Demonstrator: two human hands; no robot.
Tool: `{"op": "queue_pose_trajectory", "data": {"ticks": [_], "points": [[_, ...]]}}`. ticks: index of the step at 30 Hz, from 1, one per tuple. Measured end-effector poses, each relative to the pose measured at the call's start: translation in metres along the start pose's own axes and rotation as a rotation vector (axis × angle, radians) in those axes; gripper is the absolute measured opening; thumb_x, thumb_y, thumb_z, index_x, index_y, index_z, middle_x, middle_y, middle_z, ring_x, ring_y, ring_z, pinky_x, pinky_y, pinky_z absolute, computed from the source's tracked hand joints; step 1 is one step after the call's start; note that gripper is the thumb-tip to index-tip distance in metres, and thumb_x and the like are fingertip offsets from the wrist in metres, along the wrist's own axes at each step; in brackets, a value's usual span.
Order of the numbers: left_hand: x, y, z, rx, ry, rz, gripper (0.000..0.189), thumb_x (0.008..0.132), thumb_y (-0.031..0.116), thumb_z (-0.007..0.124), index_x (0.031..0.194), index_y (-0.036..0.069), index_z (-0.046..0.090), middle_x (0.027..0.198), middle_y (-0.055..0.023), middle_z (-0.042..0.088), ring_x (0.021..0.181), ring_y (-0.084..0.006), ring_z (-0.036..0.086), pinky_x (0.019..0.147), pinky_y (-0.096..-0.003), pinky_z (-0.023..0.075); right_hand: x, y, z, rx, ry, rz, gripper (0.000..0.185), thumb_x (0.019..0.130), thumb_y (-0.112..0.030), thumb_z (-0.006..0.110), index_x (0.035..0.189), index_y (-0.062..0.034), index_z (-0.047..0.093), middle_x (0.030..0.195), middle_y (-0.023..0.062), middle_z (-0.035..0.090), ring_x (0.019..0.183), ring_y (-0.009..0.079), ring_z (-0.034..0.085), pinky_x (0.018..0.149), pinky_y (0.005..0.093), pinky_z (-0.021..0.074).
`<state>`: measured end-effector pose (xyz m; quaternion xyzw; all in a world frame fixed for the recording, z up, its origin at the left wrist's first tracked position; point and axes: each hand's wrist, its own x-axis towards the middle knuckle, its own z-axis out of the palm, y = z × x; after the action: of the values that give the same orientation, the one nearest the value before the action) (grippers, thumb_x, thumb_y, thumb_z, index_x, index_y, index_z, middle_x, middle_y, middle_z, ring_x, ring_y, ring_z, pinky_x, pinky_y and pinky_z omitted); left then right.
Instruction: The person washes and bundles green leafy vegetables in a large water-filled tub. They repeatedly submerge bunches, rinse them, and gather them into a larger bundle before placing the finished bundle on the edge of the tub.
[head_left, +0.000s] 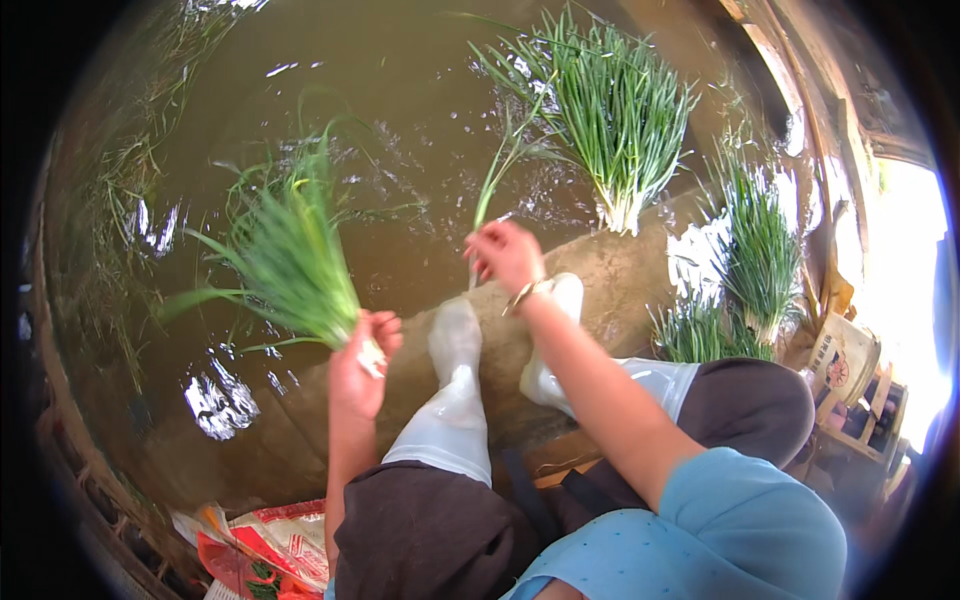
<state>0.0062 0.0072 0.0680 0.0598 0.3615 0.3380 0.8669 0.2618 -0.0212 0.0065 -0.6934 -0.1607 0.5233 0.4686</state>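
Note:
My left hand (364, 367) grips a loose bunch of green onions (300, 255) by its white root ends. Motion blurs the leaves, which fan up and to the left above the muddy water (405, 97). Between the fingers of my right hand (511, 251), which wears a bracelet, is a single green onion stalk (489, 191); its pale end points down. Beyond that hand, a big bunch of green onions (615, 112) lies with its white ends on the wet ledge (600, 262) and its leaves over the water.
More green onions (761, 240) lie at the right, with another clump (690, 330) nearer me. My white boots (455, 337) rest on the ledge. Stray leaves (127, 187) float at the left. A printed sack (292, 532) is at lower left; a bucket (844, 356) stands at right.

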Motion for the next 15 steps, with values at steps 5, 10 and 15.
{"op": "queue_pose_trajectory", "data": {"ticks": [5, 10, 15], "points": [[-0.003, -0.059, -0.044, 0.309, 0.180, -0.180, 0.019, 0.095, 0.014, 0.054, 0.110, 0.002, 0.052, 0.103, -0.0125, 0.062, 0.091, -0.0219, 0.061, 0.076, -0.0345, 0.0520, -0.070, 0.040, 0.071, -0.244, -0.088, 0.064, 0.021, 0.082, -0.024, 0.067, 0.082, -0.0035, 0.062, 0.070, 0.0130, 0.063, 0.064, 0.0242, 0.062, 0.062, 0.0361, 0.0487], [0.004, -0.068, -0.061, 0.595, 0.332, -0.213, 0.013, 0.093, 0.015, 0.057, 0.098, 0.003, 0.056, 0.069, -0.0027, 0.055, 0.051, -0.0101, 0.048, 0.048, -0.0245, 0.0398, -0.049, 0.033, 0.027, -0.714, 0.096, -0.225, 0.021, 0.082, -0.028, 0.067, 0.088, -0.0085, 0.066, 0.086, 0.0105, 0.066, 0.078, 0.0286, 0.063, 0.070, 0.0392, 0.0498], [-0.014, -0.005, -0.023, -0.081, -0.018, -0.281, 0.020, 0.093, 0.012, 0.053, 0.107, -0.003, 0.054, 0.060, 0.0039, 0.042, 0.045, -0.0050, 0.037, 0.040, -0.0191, 0.0320, 0.020, -0.003, -0.100, -0.928, 0.803, -0.457, 0.017, 0.081, -0.013, 0.064, 0.097, -0.0142, 0.058, 0.098, 0.0075, 0.057, 0.086, 0.0284, 0.060, 0.070, 0.0413, 0.0499]]}}
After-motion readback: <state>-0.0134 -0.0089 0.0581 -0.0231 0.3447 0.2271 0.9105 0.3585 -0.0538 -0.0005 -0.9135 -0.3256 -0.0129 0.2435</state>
